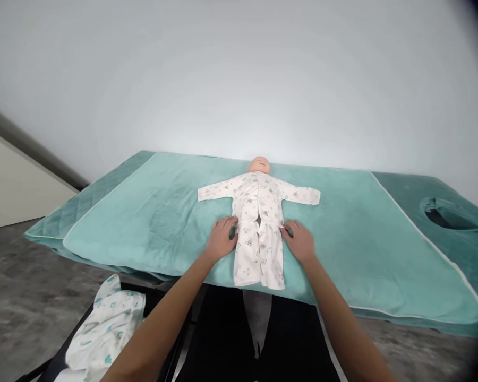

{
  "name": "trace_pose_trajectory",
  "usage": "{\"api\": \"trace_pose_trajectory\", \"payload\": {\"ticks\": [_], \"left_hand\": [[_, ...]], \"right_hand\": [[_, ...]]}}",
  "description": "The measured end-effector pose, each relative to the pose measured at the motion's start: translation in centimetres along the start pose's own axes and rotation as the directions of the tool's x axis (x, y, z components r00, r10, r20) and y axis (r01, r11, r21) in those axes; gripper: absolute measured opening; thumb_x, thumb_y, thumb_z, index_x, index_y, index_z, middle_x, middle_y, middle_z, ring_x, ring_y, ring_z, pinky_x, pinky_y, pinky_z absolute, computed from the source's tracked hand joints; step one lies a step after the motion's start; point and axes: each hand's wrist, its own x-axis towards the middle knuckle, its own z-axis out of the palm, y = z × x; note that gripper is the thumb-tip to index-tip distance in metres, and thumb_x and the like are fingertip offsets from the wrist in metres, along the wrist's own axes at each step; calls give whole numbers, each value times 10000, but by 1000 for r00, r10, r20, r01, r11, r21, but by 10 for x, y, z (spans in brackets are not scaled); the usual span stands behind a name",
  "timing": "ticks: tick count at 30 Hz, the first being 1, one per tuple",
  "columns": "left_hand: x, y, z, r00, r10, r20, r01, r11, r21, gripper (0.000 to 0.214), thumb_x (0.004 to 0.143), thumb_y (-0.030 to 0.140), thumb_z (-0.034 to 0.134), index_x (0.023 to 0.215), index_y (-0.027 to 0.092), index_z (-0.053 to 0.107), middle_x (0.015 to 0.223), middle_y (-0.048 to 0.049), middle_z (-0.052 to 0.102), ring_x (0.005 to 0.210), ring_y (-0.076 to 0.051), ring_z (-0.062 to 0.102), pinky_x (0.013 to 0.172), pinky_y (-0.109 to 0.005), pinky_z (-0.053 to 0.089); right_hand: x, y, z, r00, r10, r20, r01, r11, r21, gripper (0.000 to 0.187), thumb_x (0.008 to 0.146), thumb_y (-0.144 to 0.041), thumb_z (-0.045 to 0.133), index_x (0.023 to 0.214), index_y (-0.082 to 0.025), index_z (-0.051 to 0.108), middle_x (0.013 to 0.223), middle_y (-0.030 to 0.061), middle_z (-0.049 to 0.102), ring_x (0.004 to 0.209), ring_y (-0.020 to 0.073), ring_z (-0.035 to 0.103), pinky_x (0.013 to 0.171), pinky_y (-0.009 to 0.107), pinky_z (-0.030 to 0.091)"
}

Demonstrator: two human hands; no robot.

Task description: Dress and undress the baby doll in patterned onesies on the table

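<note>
The doll [258, 199] lies on its back on the teal pad [163, 212], arms spread, head on the far side from both hands and its legs running back between them to the near edge. The left hand [221, 237] and right hand [299, 241] sit at either side of its waist. Each is half-curled, with fingertips against the cloth where the top meets the trousers [258, 260]. Whether either hand actually pinches fabric cannot be told. The work appears to be at the waistband stage, with both sides handled together. Any move from here seems to call for an even grip on both sides, since a light doll could slide or twist. A second garment [103, 329] lies crumpled well below and outside the left hand, off the pad.
</note>
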Motion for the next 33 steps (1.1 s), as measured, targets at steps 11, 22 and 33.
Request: {"api": "trace_pose_trajectory", "payload": {"ticks": [11,22,33], "left_hand": [[-40,25,-7,987,-70,-144,65,997,-39,218,1015,259,372,994,188,577,1025,-99,623,997,-232,585,886,-402,485],[-144,110,9,979,-163,-120,132,964,-231,373,951,221,572,1319,235,510,1138,-84,585,1049,-192,614,889,-344,553],[-150,124,-34,976,69,-204,-96,988,-124,277,899,19,513,1115,182,570,935,-64,622,869,-176,578,759,-312,504]], "right_hand": [[-37,-24,-12,995,-21,100,-15,936,351,225,963,-346,485,863,-227,647,862,27,630,787,193,572,720,300,403],[-114,-63,-31,939,-212,273,95,918,386,89,889,-189,628,870,-206,543,897,8,610,850,185,546,798,344,325],[-143,-89,-63,887,-274,371,-76,707,703,203,954,-144,486,777,-203,407,783,-4,498,707,129,476,651,263,374]]}}
